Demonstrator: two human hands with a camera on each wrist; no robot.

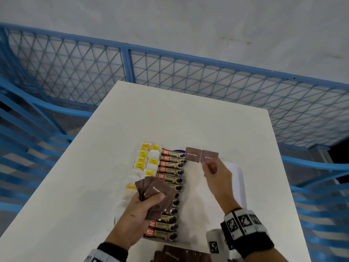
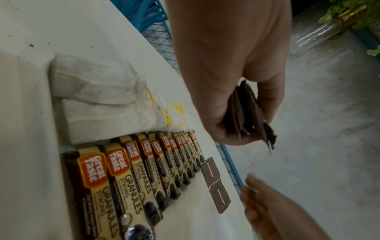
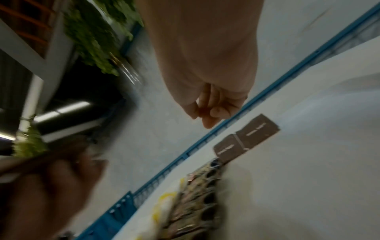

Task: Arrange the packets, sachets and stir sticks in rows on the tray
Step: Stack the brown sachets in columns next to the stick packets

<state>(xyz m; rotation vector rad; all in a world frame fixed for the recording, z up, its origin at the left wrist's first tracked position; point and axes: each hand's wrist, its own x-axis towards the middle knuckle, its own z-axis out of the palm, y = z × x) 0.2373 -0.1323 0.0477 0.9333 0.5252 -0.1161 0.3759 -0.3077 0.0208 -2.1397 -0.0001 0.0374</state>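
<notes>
1. Nearest to my head cam, at the bottom edge, is a loose pile of brown sugar sachets (image 1: 179, 255) lying on the white table (image 1: 90, 167), only partly in the shot.
2. Left hand (image 1: 140, 208) is gripping a fanned stack of brown sugar sachets (image 1: 157, 193), thumb across the top one, fingers curled underneath. It hovers over the near half of the coffee row. The left wrist cam shows the same stack (image 2: 249, 113) edge-on between thumb and fingers.
3. Right hand (image 1: 215, 172) sits just near of the two sachets already laid down, fingers curled in loosely. The right wrist view shows the fingertips (image 3: 208, 121) bunched together with nothing in them, off the surface as far as I can tell.
4. Those two laid sachets (image 1: 202, 155) lie flat side by side, edges touching, at the far end of the white tray (image 1: 240, 178), right beside the coffee.
5. Coffee stick packets (image 1: 171, 171) run in one near-to-far row, overlapping a bit.
6. Left of that, tea bags (image 1: 146, 159) with yellow tags form two rough columns.
7. Blue mesh fencing (image 1: 170, 72) stands past the far edge of the table.
</notes>
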